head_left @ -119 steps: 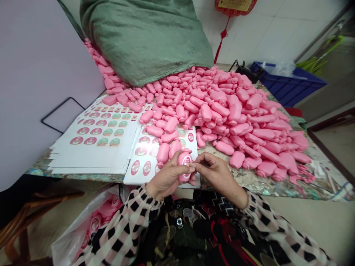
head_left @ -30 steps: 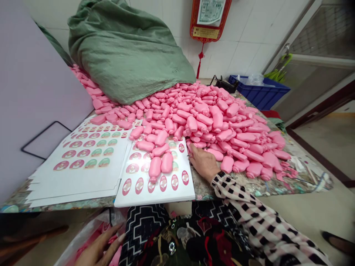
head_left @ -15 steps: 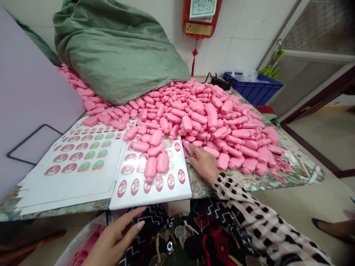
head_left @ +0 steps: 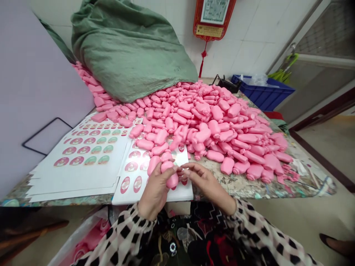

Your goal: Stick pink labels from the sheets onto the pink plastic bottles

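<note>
Pink bottle [head_left: 172, 179], part-hidden | left hand [head_left: 155, 189]: fingers clamped on it | right hand [head_left: 207, 182]: fingertips unclear, cannot tell

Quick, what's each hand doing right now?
Left hand: closed on a pink bottle.
Right hand: partly curled, its fingertips close to that bottle; whether they pinch anything cannot be told.

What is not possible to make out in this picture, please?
All in the head view:
- The underside of the held bottle: hidden by the bottle itself and the left hand.
- Whether the right hand pinches something: fingertips too small and blurred.
- Some stickers on the front sheet: covered by pink bottles and hands.
- What lies beneath the green cloth: hidden by it.
- The wall calendar's top: cut off by the upper edge.
</note>
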A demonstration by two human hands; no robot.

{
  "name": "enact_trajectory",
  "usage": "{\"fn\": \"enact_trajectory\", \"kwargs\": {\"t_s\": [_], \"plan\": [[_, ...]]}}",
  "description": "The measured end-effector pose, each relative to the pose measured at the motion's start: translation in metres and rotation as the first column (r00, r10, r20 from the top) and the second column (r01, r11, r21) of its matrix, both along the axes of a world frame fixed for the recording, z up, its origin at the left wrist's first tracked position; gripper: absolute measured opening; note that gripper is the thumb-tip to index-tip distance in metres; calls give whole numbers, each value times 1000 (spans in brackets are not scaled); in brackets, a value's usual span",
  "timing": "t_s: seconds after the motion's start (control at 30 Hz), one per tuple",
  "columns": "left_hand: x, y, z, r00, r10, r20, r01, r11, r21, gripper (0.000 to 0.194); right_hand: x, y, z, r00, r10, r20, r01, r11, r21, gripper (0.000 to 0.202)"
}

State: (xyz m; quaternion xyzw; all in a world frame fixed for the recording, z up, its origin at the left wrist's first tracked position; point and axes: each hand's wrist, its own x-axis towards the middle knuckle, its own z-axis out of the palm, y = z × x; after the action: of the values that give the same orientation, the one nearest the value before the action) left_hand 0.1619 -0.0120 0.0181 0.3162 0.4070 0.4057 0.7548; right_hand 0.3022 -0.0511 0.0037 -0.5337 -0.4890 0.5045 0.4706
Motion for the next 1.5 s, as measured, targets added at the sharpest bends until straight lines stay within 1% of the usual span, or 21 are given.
{"fn": "enact_trajectory", "kwargs": {"t_s": [0.07,0.13,0.17,0.23,0.33,0.4,0.43,0.5,0.6,0.63,0.67,0.73,0.8,0.87,0.97,1.07,1.2,1.3,1.37,1.43,1.5], "plan": [[-5,2,-1,992,-45,-121,55,996,73,34,17,10,-5,977,-97,192,90,995,44,28],[-12,5,-2,950,-52,-308,118,973,199,33,28,19,-7,891,-189,412,135,978,158,22],[-14,8,-2,908,-22,-418,151,949,278,31,30,23,-5,832,-211,513,112,970,217,21],[-17,14,-2,788,76,-611,245,871,425,27,29,30,2,695,-210,687,8,959,285,26],[-17,23,-2,623,213,-753,414,726,548,22,21,43,15,452,-178,874,-82,967,240,33],[-16,25,-4,554,255,-793,524,633,570,21,16,52,17,302,-137,944,-101,980,174,35],[-16,25,-6,528,265,-807,578,583,570,21,14,55,16,247,-110,963,-116,983,142,36],[-18,21,-14,496,288,-819,670,473,573,22,12,58,11,180,-52,982,-159,984,81,37],[-23,11,-30,477,346,-808,754,312,579,27,14,54,3,127,21,992,-203,979,5,38],[-25,9,-35,463,361,-810,777,275,566,29,15,52,2,110,44,993,-221,975,-19,39],[-27,6,-39,441,376,-815,797,253,548,29,17,51,3,94,64,993,-240,970,-40,40],[-29,4,-46,395,405,-825,822,244,514,28,22,49,6,64,99,993,-285,956,-77,43],[-31,3,-50,366,440,-820,824,256,506,29,25,49,10,48,120,992,-311,945,-99,45],[-31,3,-52,359,472,-805,815,262,517,30,24,52,13,68,115,991,-296,951,-90,46],[-31,2,-53,359,505,-785,809,250,531,30,12,62,13,162,50,986,-190,982,-19,46],[-30,0,-53,356,517,-779,810,245,533,29,-8,77,10,256,10,967,-106,994,18,47],[-30,1,-53,356,515,-780,813,241,530,31,-25,91,8,359,4,934,-119,992,42,43],[-29,1,-53,360,515,-778,816,230,530,31,-17,89,6,412,-59,909,-137,983,125,32],[-29,0,-53,365,522,-771,816,219,535,30,-6,85,4,411,-87,908,-103,985,141,28],[-29,0,-54,370,532,-761,812,212,544,30,4,84,1,413,-94,906,-81,987,140,29],[-29,1,-55,373,536,-757,810,210,548,30,11,88,-3,459,-103,882,-100,981,167,37]]}}
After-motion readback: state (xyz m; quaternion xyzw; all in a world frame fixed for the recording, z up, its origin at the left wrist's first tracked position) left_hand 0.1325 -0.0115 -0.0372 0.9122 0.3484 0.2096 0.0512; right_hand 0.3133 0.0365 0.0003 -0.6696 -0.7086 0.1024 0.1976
